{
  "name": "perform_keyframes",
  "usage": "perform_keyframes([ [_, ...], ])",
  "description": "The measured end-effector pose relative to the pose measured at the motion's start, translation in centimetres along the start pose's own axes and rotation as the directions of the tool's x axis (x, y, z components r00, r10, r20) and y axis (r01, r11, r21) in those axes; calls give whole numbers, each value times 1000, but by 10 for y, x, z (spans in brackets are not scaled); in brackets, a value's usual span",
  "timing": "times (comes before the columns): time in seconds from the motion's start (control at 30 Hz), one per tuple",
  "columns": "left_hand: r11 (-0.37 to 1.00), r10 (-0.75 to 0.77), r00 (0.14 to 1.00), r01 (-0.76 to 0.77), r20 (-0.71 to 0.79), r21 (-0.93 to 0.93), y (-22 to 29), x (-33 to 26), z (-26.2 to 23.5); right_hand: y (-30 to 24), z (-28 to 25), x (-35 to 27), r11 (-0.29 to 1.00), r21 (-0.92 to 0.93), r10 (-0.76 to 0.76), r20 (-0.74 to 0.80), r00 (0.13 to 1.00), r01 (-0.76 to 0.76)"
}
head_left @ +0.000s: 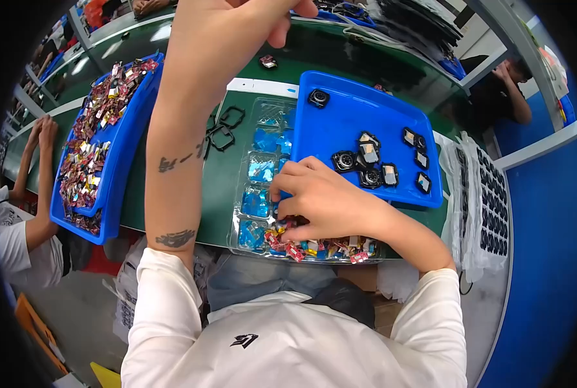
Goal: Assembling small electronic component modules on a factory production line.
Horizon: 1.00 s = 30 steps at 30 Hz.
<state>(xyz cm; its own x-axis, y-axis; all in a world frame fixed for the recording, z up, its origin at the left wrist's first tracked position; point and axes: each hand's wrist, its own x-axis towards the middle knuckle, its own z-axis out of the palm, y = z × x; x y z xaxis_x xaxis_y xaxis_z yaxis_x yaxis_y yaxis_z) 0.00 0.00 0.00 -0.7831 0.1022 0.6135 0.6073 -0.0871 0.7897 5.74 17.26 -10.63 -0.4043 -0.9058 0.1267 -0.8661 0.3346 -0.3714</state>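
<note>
My left hand (227, 32) is raised at the upper edge, its arm stretched across the bench. Its curled fingers are partly cut off, so what they may hold does not show. My right hand (320, 200) bends over a clear plastic tray (253, 139) with blue film-covered pieces in its pockets. The right fingers are curled down beside a pile of small red and yellow electronic parts (295, 251); their tips are partly hidden, and I cannot make out what is between them. A blue tray (359, 100) beyond it holds several black camera-like housings (369, 152).
On the left, a blue bin (110, 194) is heaped with small red electronic parts. Black frames (224, 132) lie on the green bench (220, 191). At right are bagged sheets of black round parts (492, 207). Another person's hands (44, 129) rest at far left; metal posts (540, 152) border the bench.
</note>
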Motion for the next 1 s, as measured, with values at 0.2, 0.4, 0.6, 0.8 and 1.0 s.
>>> perform_keyframes([
  [0.2, 999, -22, 999, 23, -31, 24, -10, 3, 1, 11, -8, -3, 985, 117, 137, -80, 987, -127],
  [0.4, 992, 14, 981, -38, 195, 119, -4, 4, 0, 11, -27, -4, 881, 434, 311, -234, 921, -188],
  [0.6, 929, -40, 943, -87, 331, 360, -5, 3, -6, 23, -66, 2, 852, 523, 346, -614, 709, 36],
  [0.8, 952, -97, 901, -41, 424, 304, -4, 3, -1, 25, -92, 1, 914, 398, 257, -721, 643, 82],
  [1.0, 991, -30, 918, -23, 397, 129, -5, 4, 5, 28, -96, -7, 820, 515, 288, -747, 599, 248],
])
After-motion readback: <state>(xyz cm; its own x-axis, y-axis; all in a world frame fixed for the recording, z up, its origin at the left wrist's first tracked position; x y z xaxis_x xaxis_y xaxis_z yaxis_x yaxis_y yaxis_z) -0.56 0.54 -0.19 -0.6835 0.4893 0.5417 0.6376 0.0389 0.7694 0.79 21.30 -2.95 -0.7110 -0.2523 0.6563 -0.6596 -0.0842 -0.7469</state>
